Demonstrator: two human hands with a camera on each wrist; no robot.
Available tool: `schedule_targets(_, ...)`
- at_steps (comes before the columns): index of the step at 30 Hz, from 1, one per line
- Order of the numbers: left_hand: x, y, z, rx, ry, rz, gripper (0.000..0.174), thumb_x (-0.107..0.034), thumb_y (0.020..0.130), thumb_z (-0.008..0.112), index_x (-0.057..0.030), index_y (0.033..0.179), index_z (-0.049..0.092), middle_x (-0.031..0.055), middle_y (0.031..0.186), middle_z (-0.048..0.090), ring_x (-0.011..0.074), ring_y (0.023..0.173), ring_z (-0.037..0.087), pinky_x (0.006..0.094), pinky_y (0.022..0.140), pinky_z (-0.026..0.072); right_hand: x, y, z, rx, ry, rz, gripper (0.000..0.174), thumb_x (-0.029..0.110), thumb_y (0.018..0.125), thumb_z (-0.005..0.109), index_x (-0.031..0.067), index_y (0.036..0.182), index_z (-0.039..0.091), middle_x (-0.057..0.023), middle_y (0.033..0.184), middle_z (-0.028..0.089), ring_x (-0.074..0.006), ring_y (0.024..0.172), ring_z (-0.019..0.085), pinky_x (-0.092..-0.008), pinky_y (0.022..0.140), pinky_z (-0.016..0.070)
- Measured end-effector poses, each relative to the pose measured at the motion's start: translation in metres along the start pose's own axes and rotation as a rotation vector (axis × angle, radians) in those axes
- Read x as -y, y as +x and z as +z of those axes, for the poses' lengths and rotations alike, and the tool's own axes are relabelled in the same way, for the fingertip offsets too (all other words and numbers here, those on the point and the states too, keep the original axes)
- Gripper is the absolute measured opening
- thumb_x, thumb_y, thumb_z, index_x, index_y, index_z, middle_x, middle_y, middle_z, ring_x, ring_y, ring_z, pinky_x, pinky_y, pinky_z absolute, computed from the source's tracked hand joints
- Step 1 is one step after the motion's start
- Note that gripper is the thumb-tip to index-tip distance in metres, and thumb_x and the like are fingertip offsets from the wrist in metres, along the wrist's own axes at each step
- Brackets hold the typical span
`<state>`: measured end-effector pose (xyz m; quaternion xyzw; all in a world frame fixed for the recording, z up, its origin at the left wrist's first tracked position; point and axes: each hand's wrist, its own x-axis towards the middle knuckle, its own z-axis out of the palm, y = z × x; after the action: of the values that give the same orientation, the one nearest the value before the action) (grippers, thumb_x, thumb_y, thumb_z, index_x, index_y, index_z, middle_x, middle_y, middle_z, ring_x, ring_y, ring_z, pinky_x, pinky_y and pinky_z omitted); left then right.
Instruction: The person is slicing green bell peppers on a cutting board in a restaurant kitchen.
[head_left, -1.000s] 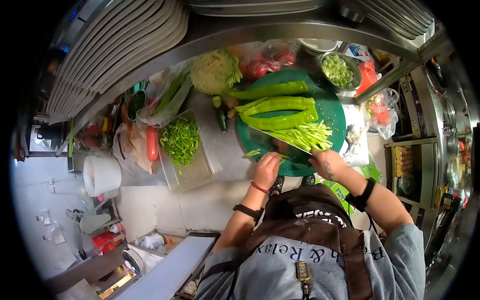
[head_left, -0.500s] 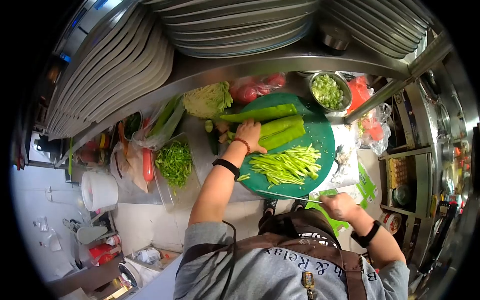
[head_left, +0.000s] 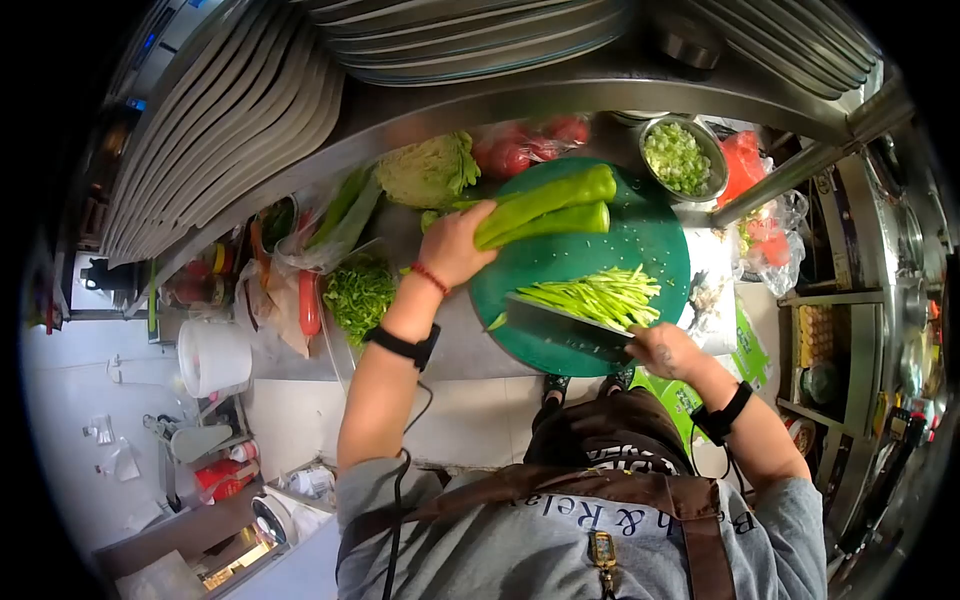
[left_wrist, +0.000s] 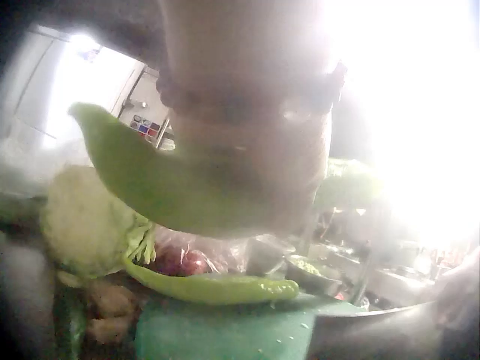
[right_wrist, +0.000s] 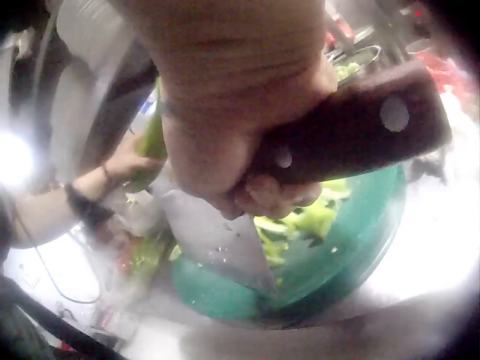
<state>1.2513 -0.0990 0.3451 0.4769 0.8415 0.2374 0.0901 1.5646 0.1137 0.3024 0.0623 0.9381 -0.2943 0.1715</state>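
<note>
My left hand [head_left: 458, 245] grips long green peppers [head_left: 555, 204] by one end, raised above the round green cutting board [head_left: 650, 250]. In the left wrist view a held pepper [left_wrist: 165, 187] hangs in front, while another pepper [left_wrist: 217, 289] lies on the board behind it. My right hand [head_left: 668, 350] is wrapped around the dark wooden handle [right_wrist: 367, 124] of a cleaver [head_left: 570, 325]. The blade stands at the near side of a pile of thin green pepper strips [head_left: 595, 295] on the board.
A bowl of chopped scallion [head_left: 680, 158] stands behind the board at right. Left are a cut cabbage [head_left: 425, 172] and a tray of chopped greens [head_left: 360, 300]. Bagged tomatoes [head_left: 510, 155] lie at the back. A steel shelf [head_left: 560, 97] stacked with plates overhangs the counter.
My left hand went from beside the blade to the whole peppers, then lifted some up and leftward. The cleaver swung to the board's near edge and came back against the strips.
</note>
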Motion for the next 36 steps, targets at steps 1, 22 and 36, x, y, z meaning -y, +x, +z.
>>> schedule_targets(1,0.000,-0.013,-0.001,-0.038,-0.003,0.070,0.063,-0.018,0.065,0.080,-0.0107,0.123,0.057,0.0161,0.104,0.068,0.0357,0.096,0.065,0.0449,0.082,0.0526,-0.010,-0.001,-0.003,-0.038,0.032,0.019,0.020,0.024,0.088,0.062,0.0054,0.098,0.061,-0.0208,0.077,0.066,-0.0413,0.075,0.064,-0.0481,0.068,0.0521)
schedule_targets(22,-0.033,-0.097,0.126,0.023,0.204,0.388,0.064,-0.033,0.078,0.072,-0.0334,0.138,0.051,0.0083,0.125,0.053,0.0290,0.119,0.048,0.0480,0.106,0.0373,-0.009,-0.011,-0.020,-0.171,-0.048,0.184,0.016,0.017,0.088,0.059,0.0026,0.092,0.055,-0.0248,0.075,0.063,-0.0445,0.077,0.062,-0.0506,0.069,0.0501)
schedule_targets(36,-0.048,-0.101,0.170,-0.066,-0.158,0.525,0.032,-0.010,0.081,0.057,-0.0077,0.111,0.066,0.0078,0.122,0.060,0.0246,0.114,0.057,0.0359,0.093,0.0507,0.029,-0.035,-0.041,-0.016,-0.298,0.251,0.018,0.022,0.096,0.050,0.0041,0.099,0.049,-0.0224,0.067,0.063,-0.0411,0.065,0.064,-0.0495,0.060,0.0512)
